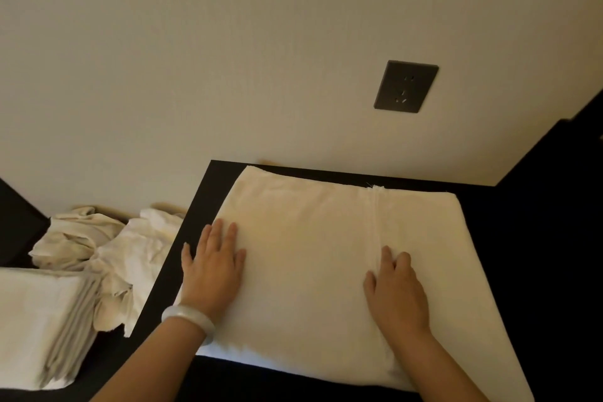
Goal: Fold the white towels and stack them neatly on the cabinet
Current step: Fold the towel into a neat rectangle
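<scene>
The folded towel (310, 254) is plain white on a black cabinet (509, 238). The wall (228, 42) is cream, its socket (405, 86) dark grey; the bracelet (189, 320) is milky white.

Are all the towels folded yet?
No, crumpled towels lie heaped left of the cabinet, beside the folded stack.

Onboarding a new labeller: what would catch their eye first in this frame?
A big white towel lies spread on the black cabinet at centre, with the left hand flat near its left edge and the right hand resting by a seam right of middle. At lower left sit a folded stack and a crumpled pile behind it. A dark socket marks the wall above.
</scene>
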The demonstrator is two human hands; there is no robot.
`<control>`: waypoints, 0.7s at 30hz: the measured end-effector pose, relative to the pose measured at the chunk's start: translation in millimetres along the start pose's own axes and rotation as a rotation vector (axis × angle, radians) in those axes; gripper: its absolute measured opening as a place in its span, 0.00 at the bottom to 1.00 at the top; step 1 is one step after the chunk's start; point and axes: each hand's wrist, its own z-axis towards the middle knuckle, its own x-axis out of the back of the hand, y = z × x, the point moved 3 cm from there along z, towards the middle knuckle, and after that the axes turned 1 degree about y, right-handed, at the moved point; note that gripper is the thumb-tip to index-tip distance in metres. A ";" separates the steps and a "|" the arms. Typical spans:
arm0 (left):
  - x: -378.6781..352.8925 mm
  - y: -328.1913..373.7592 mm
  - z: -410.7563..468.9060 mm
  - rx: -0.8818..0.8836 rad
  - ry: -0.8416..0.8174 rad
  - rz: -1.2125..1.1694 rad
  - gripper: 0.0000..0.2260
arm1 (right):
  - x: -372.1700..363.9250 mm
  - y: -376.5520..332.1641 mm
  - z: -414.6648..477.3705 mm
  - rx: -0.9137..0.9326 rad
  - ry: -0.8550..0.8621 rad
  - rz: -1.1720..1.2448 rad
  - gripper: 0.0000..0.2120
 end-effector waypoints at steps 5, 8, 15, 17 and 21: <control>18.1 -12.9 19.6 0.109 0.006 -0.021 0.27 | -0.4 2.7 18.3 -0.006 -0.129 0.115 0.24; 23.9 -23.4 34.1 0.231 -0.095 -0.291 0.27 | -1.5 8.6 10.2 -0.027 -0.047 0.225 0.24; 55.3 -23.9 31.2 0.410 -0.628 -1.183 0.18 | -3.1 14.9 9.4 -0.037 0.020 0.464 0.23; 62.2 -1.2 27.9 0.314 -0.702 -1.268 0.22 | -2.1 16.5 9.7 -0.042 0.008 0.545 0.22; 62.5 63.2 21.0 0.220 -0.689 -1.249 0.21 | 3.2 22.7 13.6 -0.089 -0.033 0.733 0.18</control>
